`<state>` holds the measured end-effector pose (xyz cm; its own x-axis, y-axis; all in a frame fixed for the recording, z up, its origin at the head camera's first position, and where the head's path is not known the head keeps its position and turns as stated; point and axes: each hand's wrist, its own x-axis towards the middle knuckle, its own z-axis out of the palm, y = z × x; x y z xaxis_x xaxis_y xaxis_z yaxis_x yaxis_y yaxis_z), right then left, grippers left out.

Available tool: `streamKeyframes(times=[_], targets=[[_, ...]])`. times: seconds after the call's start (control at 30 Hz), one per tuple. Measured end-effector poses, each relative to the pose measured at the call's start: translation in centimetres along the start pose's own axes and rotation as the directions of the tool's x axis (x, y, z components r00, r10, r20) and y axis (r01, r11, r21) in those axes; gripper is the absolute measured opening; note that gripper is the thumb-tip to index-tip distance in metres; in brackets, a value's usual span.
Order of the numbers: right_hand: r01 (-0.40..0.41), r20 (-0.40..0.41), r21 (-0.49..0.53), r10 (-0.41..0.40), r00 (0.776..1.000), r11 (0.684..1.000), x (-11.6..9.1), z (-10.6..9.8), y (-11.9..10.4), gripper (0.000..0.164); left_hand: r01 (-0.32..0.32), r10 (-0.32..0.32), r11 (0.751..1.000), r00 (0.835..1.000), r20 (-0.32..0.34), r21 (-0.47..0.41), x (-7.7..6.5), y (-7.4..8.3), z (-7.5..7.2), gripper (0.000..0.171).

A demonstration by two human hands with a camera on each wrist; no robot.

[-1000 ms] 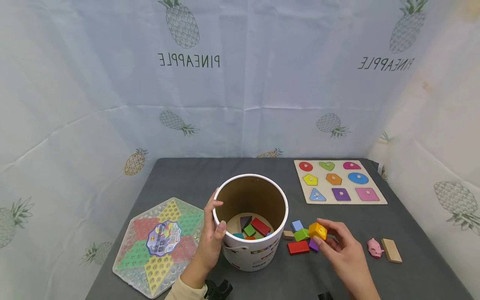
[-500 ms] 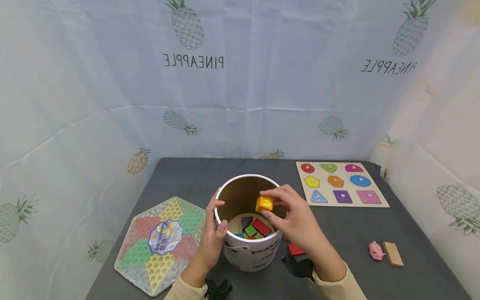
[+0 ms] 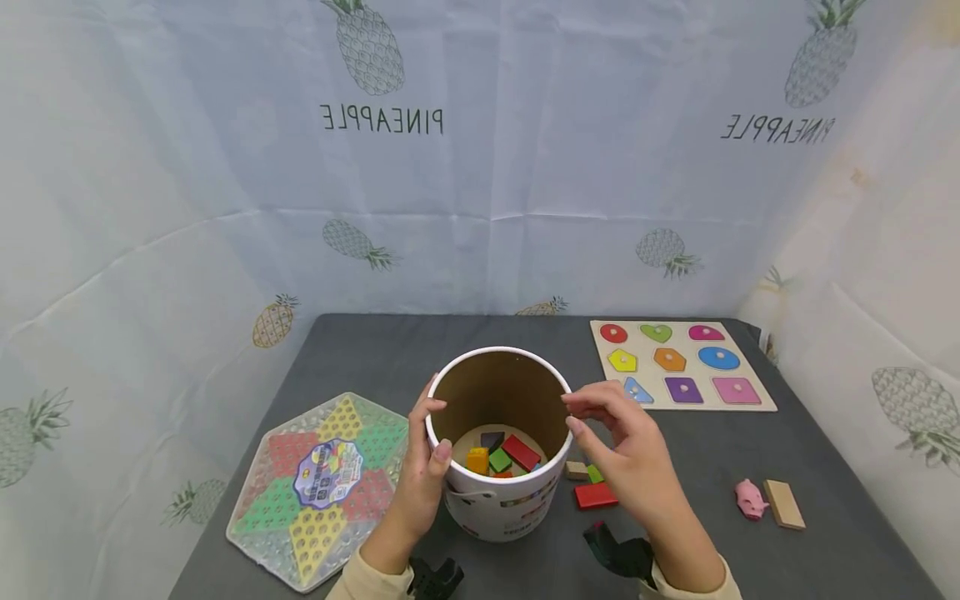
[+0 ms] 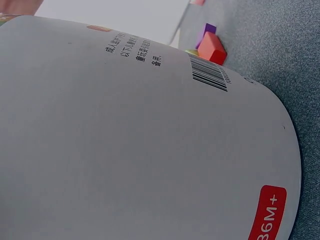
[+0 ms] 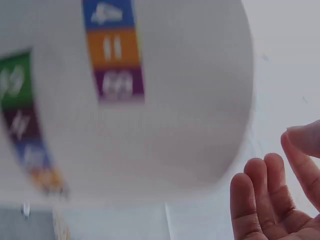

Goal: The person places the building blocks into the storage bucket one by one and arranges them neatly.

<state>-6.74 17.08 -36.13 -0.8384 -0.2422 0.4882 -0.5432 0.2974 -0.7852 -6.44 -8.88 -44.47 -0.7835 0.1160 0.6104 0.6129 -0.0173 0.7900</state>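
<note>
A white bucket (image 3: 501, 517) stands upright on the dark table, and my left hand (image 3: 411, 492) grips its left rim. Inside lie several coloured blocks, among them a yellow cube (image 3: 477, 460), a red block (image 3: 521, 452) and a green block (image 3: 499, 460). My right hand (image 3: 630, 454) is at the bucket's right rim with nothing in it, its fingers loosely bent. Below it on the table are a red block (image 3: 596, 497), a small wooden block (image 3: 577, 471) and a partly hidden green block (image 3: 595, 474). In the left wrist view a purple block (image 4: 206, 32) also shows.
On the left lies a hexagonal board (image 3: 281, 492) in plastic. A wooden shape puzzle (image 3: 693, 387) is at the back right. Further right sit a pink pig figure (image 3: 750, 498) and a plain wooden block (image 3: 784, 504). Patterned cloth (image 3: 487, 275) hangs around the table.
My right hand carried the yellow cube from the pile over the bucket and let it go; the cube now lies inside. The hand has drawn back to the right rim. My left hand stayed put.
</note>
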Motion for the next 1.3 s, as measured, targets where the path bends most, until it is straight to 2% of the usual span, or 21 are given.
streamKeyframes(times=[0.1,0.2,0.3,0.43,0.5,0.63,0.77,0.87,1.0,1.07,1.17,1.23,1.3], targets=[[-0.068,-0.036,-0.067,0.066,0.997,0.995,-1.1,-1.3,1.2,0.033,-0.007,0.007,1.000,1.000,-0.003,-0.004,0.1,0.0,0.0,0.042],[-0.208,-0.015,-0.191,0.209,0.978,0.959,-2.4,-2.1,3.3,0.031,-0.011,0.011,1.000,1.000,-0.003,-0.010,0.0,0.1,-0.1,0.041],[-0.334,0.048,-0.282,0.361,0.931,0.899,-3.7,-2.2,6.4,0.036,-0.021,0.021,0.999,1.000,-0.001,-0.027,0.0,0.3,-0.2,0.042],[-0.425,0.113,-0.361,0.491,0.864,0.830,-5.5,-1.9,11.1,0.040,-0.029,0.029,0.999,1.000,0.000,-0.046,0.1,0.4,-0.1,0.042],[-0.442,0.113,-0.393,0.519,0.847,0.806,-6.3,-1.8,12.8,0.039,-0.024,0.024,0.999,1.000,0.002,-0.046,0.2,0.5,-0.1,0.042],[-0.457,0.066,-0.433,0.533,0.843,0.777,-7.6,-1.9,14.6,0.036,-0.009,0.010,0.999,1.000,0.016,-0.041,0.2,0.3,0.1,0.042],[-0.495,0.028,-0.467,0.571,0.820,0.733,-8.3,-2.3,14.9,0.030,0.001,0.000,1.000,1.000,0.022,-0.017,0.1,0.2,0.2,0.043],[-0.519,0.007,-0.467,0.590,0.807,0.716,-8.5,-2.5,14.5,0.026,0.000,0.000,1.000,1.000,0.020,-0.003,0.0,0.1,0.1,0.043],[-0.521,-0.034,-0.427,0.563,0.826,0.739,-7.8,-2.7,12.7,0.025,-0.004,0.004,1.000,1.000,0.020,-0.017,0.1,0.1,0.1,0.043],[-0.500,-0.054,-0.387,0.522,0.851,0.775,-7.0,-2.9,11.3,0.025,-0.008,0.008,1.000,1.000,0.019,-0.027,0.1,0.1,0.1,0.044],[-0.409,-0.085,-0.314,0.404,0.911,0.857,-5.4,-3.0,8.8,0.026,-0.008,0.009,0.999,1.000,0.018,-0.038,0.1,0.0,0.0,0.044],[-0.296,-0.109,-0.237,0.277,0.955,0.925,-4.1,-3.0,7.0,0.027,-0.009,0.010,0.999,1.000,0.018,-0.041,0.1,-0.1,0.0,0.044],[-0.171,-0.132,-0.165,0.151,0.980,0.971,-2.8,-2.8,5.1,0.029,-0.009,0.009,0.999,1.000,0.018,-0.041,0.1,-0.1,0.0,0.043]])
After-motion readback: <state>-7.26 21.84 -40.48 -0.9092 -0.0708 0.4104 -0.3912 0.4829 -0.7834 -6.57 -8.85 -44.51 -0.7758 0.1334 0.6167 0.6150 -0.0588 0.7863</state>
